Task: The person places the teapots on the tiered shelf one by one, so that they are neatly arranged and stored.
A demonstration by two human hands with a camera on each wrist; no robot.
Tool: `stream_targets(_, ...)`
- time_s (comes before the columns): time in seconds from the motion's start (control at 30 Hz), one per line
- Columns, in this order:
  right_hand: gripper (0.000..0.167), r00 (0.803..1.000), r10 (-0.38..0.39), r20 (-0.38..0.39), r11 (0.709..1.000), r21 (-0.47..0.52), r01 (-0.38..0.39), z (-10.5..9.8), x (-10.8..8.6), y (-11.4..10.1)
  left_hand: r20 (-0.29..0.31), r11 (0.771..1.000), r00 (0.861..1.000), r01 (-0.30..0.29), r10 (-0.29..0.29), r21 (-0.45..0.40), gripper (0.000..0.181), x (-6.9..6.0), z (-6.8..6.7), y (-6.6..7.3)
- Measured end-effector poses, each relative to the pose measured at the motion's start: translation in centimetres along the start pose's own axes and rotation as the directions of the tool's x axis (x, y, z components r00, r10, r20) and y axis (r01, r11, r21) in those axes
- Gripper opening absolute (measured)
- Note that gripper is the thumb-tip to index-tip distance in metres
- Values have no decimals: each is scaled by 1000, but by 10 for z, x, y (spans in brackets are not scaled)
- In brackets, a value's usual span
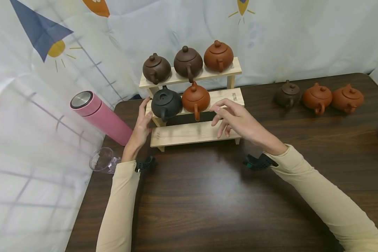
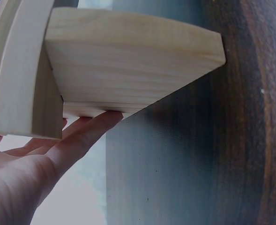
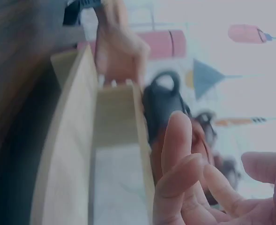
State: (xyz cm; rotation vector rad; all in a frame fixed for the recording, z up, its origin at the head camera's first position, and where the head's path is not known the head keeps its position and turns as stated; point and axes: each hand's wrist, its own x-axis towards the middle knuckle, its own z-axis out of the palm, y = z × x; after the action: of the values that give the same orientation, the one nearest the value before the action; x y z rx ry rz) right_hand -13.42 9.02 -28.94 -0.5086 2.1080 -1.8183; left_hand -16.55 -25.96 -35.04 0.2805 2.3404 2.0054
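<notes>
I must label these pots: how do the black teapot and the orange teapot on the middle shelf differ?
The black teapot is dark; the orange teapot is reddish. The orange teapot's lid has a round knob; the black teapot's looks flatter. The black teapot stands left of the orange teapot. Both stand upright on the middle shelf.

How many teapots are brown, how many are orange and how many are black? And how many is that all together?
Brown teapots: 3
Orange teapots: 4
Black teapots: 1
Total: 8
</notes>
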Motion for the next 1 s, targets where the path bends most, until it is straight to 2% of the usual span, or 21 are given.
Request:
stream_targets(0.2, 35, 993, -22, -119, 997, -76, 13, -55, -26, 10, -2, 1000, 1000, 2, -2, -13, 68, 0, 0, 0)
stream_targets(0.33, 35, 978, 32, -207, 993, -107, -55, -94, -41, 25, -10, 1000, 1000, 14, -14, -14, 69, -1, 0, 0)
stream_targets(0.53, 37, 958, 110, -266, 975, -156, -156, -141, -62, 53, -13, 1000, 1000, 1, -1, -8, 70, 0, 0, 0)
stream_targets(0.77, 39, 936, 183, -301, 952, -182, -245, -173, -81, 72, -4, 1000, 1000, -9, 9, -27, 69, 0, -1, 0)
stream_targets(0.9, 32, 924, 235, -302, 934, -192, -301, -182, -81, 76, -8, 1000, 1000, -6, 6, -30, 67, 0, 0, -1)
stream_targets(1.0, 42, 919, 274, -285, 918, -208, -338, -186, -78, 78, -11, 1000, 1000, 2, -2, -29, 67, 0, 1, -2)
